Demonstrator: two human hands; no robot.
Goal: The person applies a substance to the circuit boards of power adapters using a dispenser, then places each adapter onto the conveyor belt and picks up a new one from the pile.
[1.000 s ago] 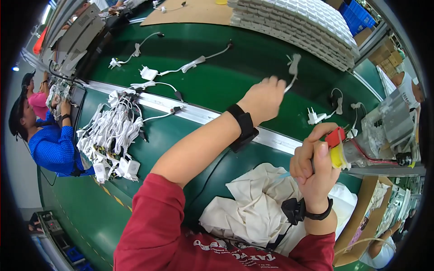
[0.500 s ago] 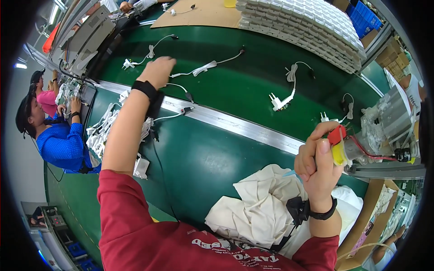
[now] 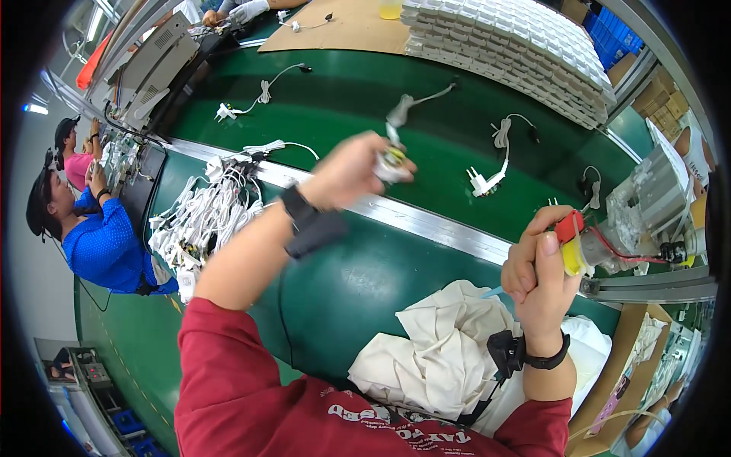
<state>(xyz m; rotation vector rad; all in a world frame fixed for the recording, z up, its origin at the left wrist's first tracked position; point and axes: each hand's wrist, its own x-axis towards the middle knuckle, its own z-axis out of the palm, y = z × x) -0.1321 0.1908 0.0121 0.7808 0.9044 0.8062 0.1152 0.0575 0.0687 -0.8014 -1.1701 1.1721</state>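
My left hand [image 3: 352, 171] reaches over the green belt, its fingers closed on a white power plug [image 3: 391, 163] with some coloured wires or parts showing. A bundled white cord trails from this plug toward a dark connector; motion blurs both. At the right, my right hand [image 3: 537, 266] is closed round a red-and-yellow fitting [image 3: 571, 242], thumb along its side. A red wire runs from the fitting to a grey cylindrical part [image 3: 620, 238]. Beside the right palm a thin light-blue tip [image 3: 493, 292] sticks out; its other end is hidden.
More corded plugs [image 3: 487, 181] lie on the belt [image 3: 335, 91]. A heap of white cords [image 3: 209, 213] sits at left. White cloth [image 3: 434, 343] lies before me; white trays [image 3: 502, 57] are stacked at the back right. Several people work nearby, two of them at left.
My left hand has moved right from the far left of the belt and now carries a plug. The cord pile at left is more exposed. My right hand has barely moved.
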